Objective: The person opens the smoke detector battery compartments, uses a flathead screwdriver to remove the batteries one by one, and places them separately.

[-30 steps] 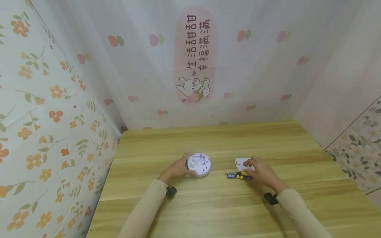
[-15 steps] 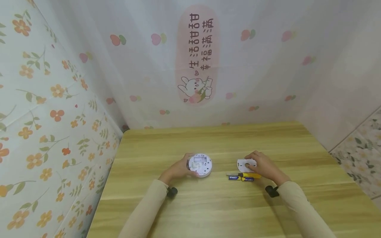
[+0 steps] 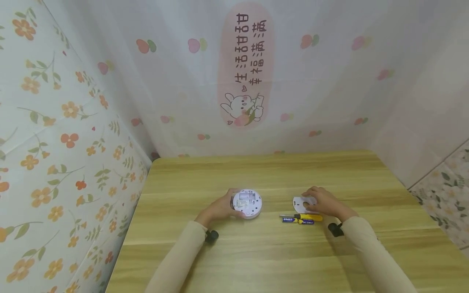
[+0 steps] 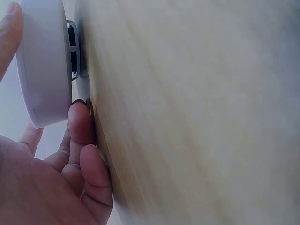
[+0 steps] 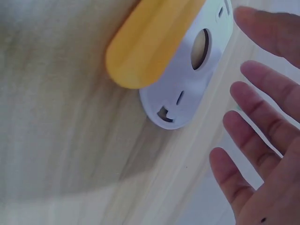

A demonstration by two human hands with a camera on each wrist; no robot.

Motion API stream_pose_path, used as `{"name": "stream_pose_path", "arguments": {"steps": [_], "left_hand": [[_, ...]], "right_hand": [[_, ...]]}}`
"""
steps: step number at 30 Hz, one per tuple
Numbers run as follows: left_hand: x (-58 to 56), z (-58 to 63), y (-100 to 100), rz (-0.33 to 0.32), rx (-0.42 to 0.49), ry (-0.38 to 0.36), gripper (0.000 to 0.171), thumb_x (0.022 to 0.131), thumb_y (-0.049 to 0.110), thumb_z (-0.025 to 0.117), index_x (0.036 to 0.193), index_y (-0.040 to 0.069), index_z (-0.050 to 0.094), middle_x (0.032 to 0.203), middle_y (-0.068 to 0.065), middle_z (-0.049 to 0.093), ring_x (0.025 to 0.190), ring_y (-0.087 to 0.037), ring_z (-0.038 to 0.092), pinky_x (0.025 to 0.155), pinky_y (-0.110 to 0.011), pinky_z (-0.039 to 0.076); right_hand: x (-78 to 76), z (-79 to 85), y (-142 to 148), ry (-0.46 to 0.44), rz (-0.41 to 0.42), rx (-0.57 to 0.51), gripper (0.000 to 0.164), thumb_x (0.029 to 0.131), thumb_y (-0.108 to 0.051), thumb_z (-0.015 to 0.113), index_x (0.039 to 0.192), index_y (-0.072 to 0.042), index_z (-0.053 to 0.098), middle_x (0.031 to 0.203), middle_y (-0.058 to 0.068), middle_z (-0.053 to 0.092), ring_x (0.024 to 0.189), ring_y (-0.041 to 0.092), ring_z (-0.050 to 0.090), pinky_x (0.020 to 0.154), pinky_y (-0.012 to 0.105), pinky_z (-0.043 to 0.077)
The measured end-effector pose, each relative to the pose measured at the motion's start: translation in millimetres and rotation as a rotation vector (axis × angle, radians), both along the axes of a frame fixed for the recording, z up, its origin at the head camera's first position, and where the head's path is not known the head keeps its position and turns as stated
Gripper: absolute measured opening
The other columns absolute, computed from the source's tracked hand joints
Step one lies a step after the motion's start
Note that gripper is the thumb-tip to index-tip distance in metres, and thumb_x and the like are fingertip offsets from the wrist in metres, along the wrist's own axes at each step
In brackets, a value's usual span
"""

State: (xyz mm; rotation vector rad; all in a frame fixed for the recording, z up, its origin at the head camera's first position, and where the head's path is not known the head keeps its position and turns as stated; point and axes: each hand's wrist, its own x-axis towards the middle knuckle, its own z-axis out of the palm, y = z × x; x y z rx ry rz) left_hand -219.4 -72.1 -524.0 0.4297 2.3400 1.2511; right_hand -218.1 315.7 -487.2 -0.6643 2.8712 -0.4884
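Note:
My left hand (image 3: 220, 207) grips a round white smoke detector (image 3: 248, 203) by its left side, with the thumb at the near edge. Its back faces up, showing a battery compartment and a printed label. In the left wrist view, the vented dome under the detector (image 4: 44, 61) is close to the tabletop. My right hand (image 3: 324, 202) is beside a white mounting plate (image 3: 298, 202) with a round hole in it. The right wrist view has the fingers spread and apart from the plate (image 5: 180, 77). A screwdriver with a yellow handle (image 3: 311, 217) lies along the plate's near side.
Blue and yellow batteries (image 3: 289, 220) lie end to end just in front of the screwdriver. Everything is on a wood-grain table (image 3: 242, 260). Behind it hangs a printed white curtain (image 3: 176, 81), and a floral curtain (image 3: 66, 162) borders the left side.
My right hand has drawn off the screwdriver and the plate, uncovering the yellow handle and more of the plate. The left hand keeps its hold on the detector. The head view has shifted slightly.

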Motion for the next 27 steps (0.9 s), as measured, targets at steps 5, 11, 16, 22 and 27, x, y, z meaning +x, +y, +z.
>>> {"name": "stream_pose_path", "arguments": {"steps": [5, 11, 16, 22, 27], "left_hand": [[1.5, 3.9, 1, 0.004, 0.021, -0.007, 0.102, 0.07, 0.038, 0.085, 0.15, 0.02, 0.025, 0.151, -0.017, 0.039, 0.137, -0.039, 0.039, 0.112, -0.059, 0.029], [-1.0, 4.3, 2, 0.018, 0.019, -0.022, 0.103, 0.069, 0.042, 0.085, 0.15, 0.024, 0.025, 0.15, -0.017, 0.04, 0.135, -0.037, 0.04, 0.112, -0.058, 0.03], [-2.9, 2.8, 3, 0.017, 0.022, -0.016, 0.103, 0.068, 0.04, 0.086, 0.15, 0.024, 0.025, 0.15, -0.017, 0.041, 0.135, -0.038, 0.041, 0.112, -0.058, 0.029], [-2.6, 0.3, 2, 0.016, 0.045, -0.025, 0.103, 0.068, 0.04, 0.086, 0.15, 0.023, 0.026, 0.151, -0.015, 0.039, 0.137, -0.037, 0.039, 0.112, -0.059, 0.028], [-3.2, -1.6, 2, 0.013, 0.046, -0.04, 0.105, 0.067, 0.043, 0.086, 0.15, 0.024, 0.025, 0.152, -0.015, 0.038, 0.137, -0.038, 0.038, 0.113, -0.059, 0.027]], "right_hand": [[-3.1, 3.6, -4, -0.035, 0.03, 0.01, 0.051, 0.076, -0.022, 0.079, 0.118, 0.003, 0.065, 0.119, 0.022, 0.06, 0.109, 0.043, 0.054, 0.091, 0.058, 0.045], [-7.5, 2.8, -5, -0.055, 0.044, 0.034, 0.056, 0.072, -0.022, 0.081, 0.12, 0.002, 0.064, 0.115, 0.022, 0.06, 0.101, 0.037, 0.054, 0.084, 0.05, 0.047], [-10.8, 0.1, -7, -0.101, 0.024, 0.058, 0.058, 0.072, -0.024, 0.082, 0.121, 0.0, 0.063, 0.116, 0.022, 0.059, 0.1, 0.034, 0.052, 0.079, 0.045, 0.047], [-12.8, -7.9, -8, -0.121, 0.007, 0.076, 0.057, 0.074, -0.024, 0.081, 0.122, -0.001, 0.062, 0.119, 0.021, 0.057, 0.102, 0.034, 0.052, 0.08, 0.044, 0.047], [-12.9, -11.8, -8, -0.131, -0.003, 0.062, 0.057, 0.074, -0.023, 0.081, 0.123, -0.001, 0.061, 0.12, 0.02, 0.056, 0.103, 0.033, 0.051, 0.08, 0.043, 0.047]]}}
